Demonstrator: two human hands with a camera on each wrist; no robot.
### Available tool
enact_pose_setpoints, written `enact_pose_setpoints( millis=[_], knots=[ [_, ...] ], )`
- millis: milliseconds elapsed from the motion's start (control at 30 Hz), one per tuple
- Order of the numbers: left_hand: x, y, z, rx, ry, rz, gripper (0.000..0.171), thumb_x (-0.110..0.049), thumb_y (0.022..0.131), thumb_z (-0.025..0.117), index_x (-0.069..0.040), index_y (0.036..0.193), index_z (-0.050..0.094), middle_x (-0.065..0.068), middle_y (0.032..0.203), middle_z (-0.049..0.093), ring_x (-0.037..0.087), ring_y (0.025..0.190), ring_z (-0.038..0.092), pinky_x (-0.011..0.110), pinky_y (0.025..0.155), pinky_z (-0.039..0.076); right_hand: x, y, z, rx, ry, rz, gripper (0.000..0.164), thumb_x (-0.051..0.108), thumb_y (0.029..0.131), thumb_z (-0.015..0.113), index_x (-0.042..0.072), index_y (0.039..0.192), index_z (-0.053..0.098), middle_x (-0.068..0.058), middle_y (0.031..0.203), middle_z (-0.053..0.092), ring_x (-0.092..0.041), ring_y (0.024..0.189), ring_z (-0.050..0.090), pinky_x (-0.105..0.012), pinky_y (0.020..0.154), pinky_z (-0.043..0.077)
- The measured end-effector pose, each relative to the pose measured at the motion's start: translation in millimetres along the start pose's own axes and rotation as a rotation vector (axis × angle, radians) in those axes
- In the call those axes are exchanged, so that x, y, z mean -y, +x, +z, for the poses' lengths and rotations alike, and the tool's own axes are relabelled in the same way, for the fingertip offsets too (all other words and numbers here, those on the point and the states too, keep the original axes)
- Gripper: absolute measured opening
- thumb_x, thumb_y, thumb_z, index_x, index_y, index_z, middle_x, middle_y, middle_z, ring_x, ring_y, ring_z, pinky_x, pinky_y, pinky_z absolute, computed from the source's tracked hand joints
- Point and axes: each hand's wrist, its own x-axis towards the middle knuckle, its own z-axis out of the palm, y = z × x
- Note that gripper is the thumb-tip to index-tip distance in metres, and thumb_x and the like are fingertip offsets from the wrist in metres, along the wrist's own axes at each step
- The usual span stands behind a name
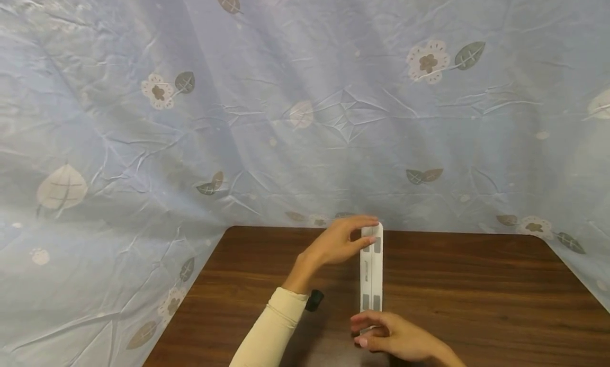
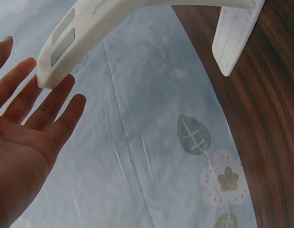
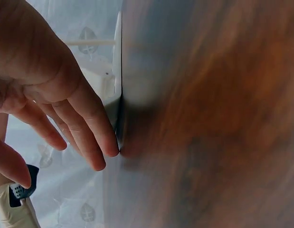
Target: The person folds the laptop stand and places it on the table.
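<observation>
A white folding stand (image 1: 376, 274) with grey pads and a slot stands raised on the wooden table. In the left wrist view its sloping top arm (image 2: 82, 33) and a lower leg (image 2: 234, 40) show. My left hand (image 1: 335, 240) reaches the stand's far upper end, its fingers spread and fingertips right at that end. Close by the stand's near end is my right hand (image 1: 393, 335), fingers loosely bent. In the right wrist view those fingers (image 3: 80, 128) extend down to the table surface beside the stand, which they partly hide.
The brown wooden table (image 1: 457, 287) has rounded far corners. Behind it and at both sides hangs a pale blue sheet (image 1: 305, 118) printed with leaves and flowers. A cream sleeve (image 1: 269, 324) and a black wrist device (image 1: 314, 300) are on the left arm.
</observation>
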Motion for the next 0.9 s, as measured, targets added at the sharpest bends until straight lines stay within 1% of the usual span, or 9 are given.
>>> enact_pose_setpoints(
  millis=[67,267,367,467,533,633,733,900],
  knots=[
    [0.0,-2.4,-1.9,-0.006,-0.003,-0.01,0.05,-0.036,0.11,0.063,-0.014,0.155,0.058,0.003,0.163,0.056,0.025,0.154,0.05,0.044,0.128,0.042,-2,-2,-1,0.001,-0.015,-0.005,0.053,0.018,0.113,0.057,-0.012,0.154,0.043,-0.04,0.154,0.047,-0.049,0.134,0.063,-0.033,0.104,0.061],
    [3.0,-11.0,-6.0,-0.034,-0.007,-0.03,0.051,-0.037,0.11,0.063,-0.015,0.156,0.057,0.004,0.162,0.057,0.024,0.153,0.05,0.043,0.129,0.04,-3,-6,-5,-0.006,-0.036,0.01,0.051,0.018,0.112,0.058,-0.01,0.152,0.046,-0.039,0.152,0.049,-0.041,0.132,0.067,-0.034,0.103,0.062],
    [4.1,-16.5,-8.4,-0.053,-0.02,-0.04,0.052,-0.036,0.109,0.064,-0.015,0.156,0.057,0.004,0.162,0.057,0.025,0.153,0.05,0.044,0.129,0.04,-1,-8,-8,-0.01,-0.057,0.01,0.05,0.019,0.112,0.059,-0.01,0.151,0.048,-0.037,0.151,0.052,-0.035,0.131,0.069,-0.028,0.101,0.062],
    [4.6,-21.8,-10.2,-0.073,-0.025,-0.047,0.052,-0.036,0.109,0.065,-0.015,0.156,0.057,0.005,0.161,0.057,0.025,0.153,0.051,0.045,0.128,0.041,-1,-10,-9,-0.01,-0.084,-0.003,0.051,0.019,0.111,0.061,-0.01,0.15,0.048,-0.037,0.15,0.054,-0.028,0.13,0.071,-0.02,0.1,0.058],
    [5.1,-24.7,-11.0,-0.084,-0.024,-0.05,0.052,-0.037,0.109,0.065,-0.014,0.156,0.057,0.006,0.16,0.058,0.026,0.152,0.051,0.046,0.128,0.042,-1,-11,-10,-0.006,-0.102,-0.007,0.052,0.018,0.111,0.062,-0.011,0.151,0.047,-0.037,0.149,0.055,-0.025,0.129,0.071,-0.017,0.1,0.057],
    [6.2,-27.8,-11.8,-0.102,-0.024,-0.051,0.053,-0.037,0.109,0.065,-0.013,0.155,0.058,0.006,0.16,0.059,0.026,0.152,0.052,0.047,0.127,0.042,0,-14,-14,-0.008,-0.13,-0.001,0.052,0.019,0.111,0.062,-0.011,0.151,0.047,-0.036,0.149,0.057,-0.023,0.129,0.071,-0.015,0.101,0.055],
    [7.2,-30.1,-12.4,-0.127,-0.03,-0.052,0.052,-0.036,0.109,0.065,-0.012,0.154,0.058,0.006,0.158,0.06,0.026,0.151,0.053,0.047,0.127,0.043,2,-17,-18,-0.018,-0.16,0.008,0.052,0.02,0.111,0.062,-0.009,0.151,0.048,-0.034,0.148,0.058,-0.024,0.13,0.071,-0.013,0.102,0.053],
    [7.6,-35.5,-13.1,-0.154,-0.041,-0.064,0.051,-0.037,0.109,0.064,-0.014,0.155,0.058,0.005,0.158,0.061,0.024,0.151,0.054,0.047,0.126,0.044,2,-23,-23,-0.041,-0.215,-0.004,0.051,0.02,0.11,0.064,-0.007,0.152,0.05,-0.031,0.146,0.062,-0.024,0.128,0.071,-0.013,0.103,0.051]
  ],
)
